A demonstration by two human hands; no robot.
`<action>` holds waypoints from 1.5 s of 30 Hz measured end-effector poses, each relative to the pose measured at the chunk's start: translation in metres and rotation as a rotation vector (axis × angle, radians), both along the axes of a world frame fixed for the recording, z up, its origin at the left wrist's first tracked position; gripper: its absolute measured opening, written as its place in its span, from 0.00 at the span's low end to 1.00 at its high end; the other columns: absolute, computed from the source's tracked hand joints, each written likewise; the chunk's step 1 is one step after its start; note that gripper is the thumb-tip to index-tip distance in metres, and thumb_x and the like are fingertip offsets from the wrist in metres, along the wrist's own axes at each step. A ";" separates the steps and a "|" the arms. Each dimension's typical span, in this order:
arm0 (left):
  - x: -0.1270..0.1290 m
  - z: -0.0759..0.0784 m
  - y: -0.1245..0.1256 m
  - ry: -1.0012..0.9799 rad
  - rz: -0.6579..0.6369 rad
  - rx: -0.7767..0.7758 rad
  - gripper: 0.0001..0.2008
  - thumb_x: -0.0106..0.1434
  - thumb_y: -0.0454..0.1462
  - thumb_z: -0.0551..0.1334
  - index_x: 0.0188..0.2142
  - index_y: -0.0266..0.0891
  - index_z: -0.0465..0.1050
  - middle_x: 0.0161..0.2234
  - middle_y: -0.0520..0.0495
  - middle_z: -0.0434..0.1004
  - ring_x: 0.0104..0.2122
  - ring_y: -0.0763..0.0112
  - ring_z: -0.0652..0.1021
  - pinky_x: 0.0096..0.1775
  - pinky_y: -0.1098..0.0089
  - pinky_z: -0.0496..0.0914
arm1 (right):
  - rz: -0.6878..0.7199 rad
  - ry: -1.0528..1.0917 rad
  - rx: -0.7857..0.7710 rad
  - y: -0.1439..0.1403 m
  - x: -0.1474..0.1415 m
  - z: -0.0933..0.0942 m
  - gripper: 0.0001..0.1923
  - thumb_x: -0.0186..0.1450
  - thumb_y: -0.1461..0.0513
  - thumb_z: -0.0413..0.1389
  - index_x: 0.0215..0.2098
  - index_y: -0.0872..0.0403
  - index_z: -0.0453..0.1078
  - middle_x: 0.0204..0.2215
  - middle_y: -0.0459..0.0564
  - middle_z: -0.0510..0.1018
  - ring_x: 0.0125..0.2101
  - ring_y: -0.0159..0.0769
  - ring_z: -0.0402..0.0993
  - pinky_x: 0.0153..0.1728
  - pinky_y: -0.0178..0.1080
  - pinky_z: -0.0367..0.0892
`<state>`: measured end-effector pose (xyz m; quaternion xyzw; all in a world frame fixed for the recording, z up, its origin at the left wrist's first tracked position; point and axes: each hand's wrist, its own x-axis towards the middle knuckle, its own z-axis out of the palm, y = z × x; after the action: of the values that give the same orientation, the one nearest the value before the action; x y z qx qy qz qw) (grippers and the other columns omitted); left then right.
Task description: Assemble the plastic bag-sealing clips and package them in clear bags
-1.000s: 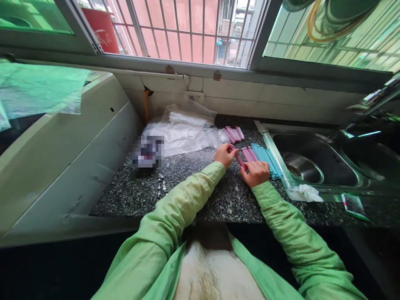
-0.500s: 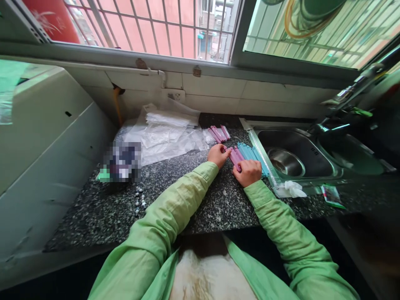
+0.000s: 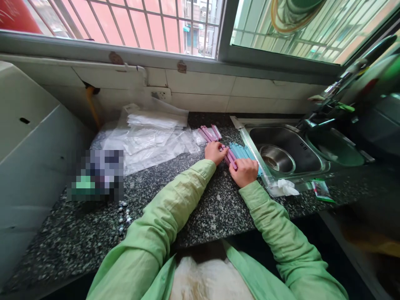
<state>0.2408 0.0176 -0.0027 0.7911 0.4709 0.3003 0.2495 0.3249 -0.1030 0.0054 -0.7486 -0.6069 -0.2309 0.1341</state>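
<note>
Two hands, both mine, sit close together on the counter, near its back and just left of the sink. My left hand lies knuckles up with its fingers curled down onto the near ends of the pink sticks; I cannot tell whether it pinches one or only presses on it. My right hand rests just beside it, fingers bent over the same pink sticks where they meet the blue sticks; whether its fingertips are pinching anything is hidden under the knuckles. The pink and blue sticks lie flat in a row, side by side and touching, slanting away from me, with the blue ones against the sink's edge. A second small bunch of pink sticks lies a little farther back, apart from the row. Left of that, clear bags are spread in a loose heap against the wall. A blurred box stands on the counter well to the left, with a few small shiny beads near it. A crumpled white tissue lies on the sink's near rim, and a small green packet just right of it
</note>
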 end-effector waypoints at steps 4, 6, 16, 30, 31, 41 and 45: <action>0.005 0.000 0.002 0.037 -0.028 -0.007 0.12 0.55 0.44 0.58 0.32 0.38 0.73 0.35 0.44 0.73 0.39 0.64 0.70 0.42 0.67 0.62 | -0.027 0.016 -0.058 0.001 0.000 0.000 0.15 0.60 0.57 0.47 0.28 0.56 0.72 0.25 0.53 0.74 0.31 0.41 0.66 0.35 0.43 0.54; 0.005 0.001 0.003 0.052 -0.039 -0.003 0.12 0.55 0.44 0.58 0.32 0.38 0.72 0.35 0.44 0.73 0.39 0.64 0.70 0.42 0.67 0.61 | -0.035 0.017 -0.072 0.001 0.000 0.000 0.15 0.60 0.57 0.47 0.28 0.56 0.72 0.25 0.53 0.74 0.31 0.41 0.66 0.35 0.43 0.54; 0.004 0.001 0.002 0.121 -0.053 0.016 0.13 0.56 0.45 0.57 0.33 0.39 0.72 0.36 0.42 0.72 0.41 0.61 0.69 0.42 0.64 0.61 | -0.056 -0.035 -0.110 0.000 -0.003 0.001 0.14 0.60 0.57 0.48 0.29 0.56 0.72 0.27 0.54 0.74 0.33 0.43 0.65 0.36 0.44 0.53; -0.004 0.006 0.027 0.056 -0.023 0.105 0.12 0.57 0.42 0.56 0.36 0.39 0.72 0.39 0.41 0.71 0.45 0.58 0.67 0.45 0.63 0.59 | -0.118 0.174 -0.123 0.040 -0.011 0.060 0.13 0.60 0.55 0.50 0.32 0.53 0.73 0.30 0.50 0.78 0.34 0.38 0.69 0.34 0.38 0.54; -0.006 0.008 0.033 0.049 0.007 0.105 0.11 0.57 0.41 0.56 0.36 0.40 0.72 0.39 0.42 0.71 0.46 0.58 0.67 0.45 0.62 0.59 | -0.139 0.190 -0.164 0.050 -0.011 0.067 0.12 0.60 0.55 0.50 0.32 0.52 0.73 0.31 0.50 0.78 0.35 0.38 0.69 0.33 0.38 0.55; -0.028 0.004 0.069 0.108 0.155 0.054 0.13 0.57 0.38 0.54 0.40 0.42 0.73 0.41 0.41 0.69 0.45 0.57 0.66 0.46 0.61 0.59 | -0.321 0.243 -0.511 0.156 -0.010 0.063 0.15 0.59 0.60 0.51 0.41 0.59 0.72 0.41 0.60 0.76 0.43 0.42 0.72 0.37 0.37 0.63; -0.024 0.003 0.063 0.167 0.109 0.106 0.13 0.56 0.39 0.56 0.40 0.43 0.73 0.43 0.40 0.67 0.47 0.56 0.64 0.47 0.60 0.58 | -0.333 0.267 -0.576 0.166 -0.009 0.052 0.17 0.60 0.61 0.51 0.44 0.62 0.70 0.43 0.65 0.74 0.45 0.45 0.71 0.40 0.40 0.63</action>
<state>0.2171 0.0806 0.0003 0.7987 0.5159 0.2708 0.1506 0.3157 0.0634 0.0574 -0.8680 -0.4937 0.0307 -0.0437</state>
